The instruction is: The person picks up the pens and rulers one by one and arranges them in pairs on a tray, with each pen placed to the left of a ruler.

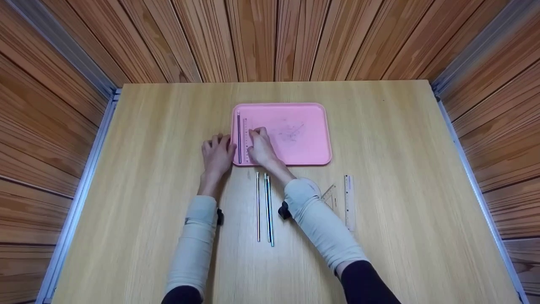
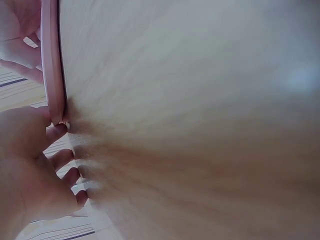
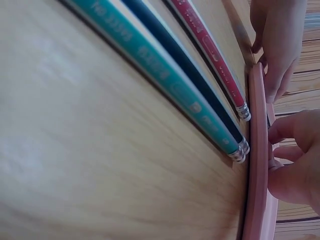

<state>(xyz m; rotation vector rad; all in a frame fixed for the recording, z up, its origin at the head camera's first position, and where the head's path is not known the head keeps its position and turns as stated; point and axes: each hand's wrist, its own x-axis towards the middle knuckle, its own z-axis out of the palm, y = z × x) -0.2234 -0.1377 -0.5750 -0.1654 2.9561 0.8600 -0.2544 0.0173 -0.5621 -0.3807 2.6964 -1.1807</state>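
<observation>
A pink tray [image 1: 310, 147] lies on the table with a dark pencil [image 1: 239, 137] along its left side. Beside that pencil, inside the tray, is a clear ruler [image 1: 246, 126]. My right hand [image 1: 262, 148] pinches the ruler's right edge between thumb and fingers, low over the tray floor. At the tray's left rim, my left hand [image 1: 217, 156] holds the edge, thumb over the rim and the other fingers spread down onto the table. In the left wrist view the forefinger sits against the tray's outer corner.
Just in front of the tray lie a red pencil [image 3: 215, 55], a teal pencil [image 3: 165, 75] and a dark pencil [image 3: 190, 70], eraser ends towards it. A clear set square [image 1: 331, 197], partly behind my right sleeve, and another ruler [image 1: 349, 202] lie further right.
</observation>
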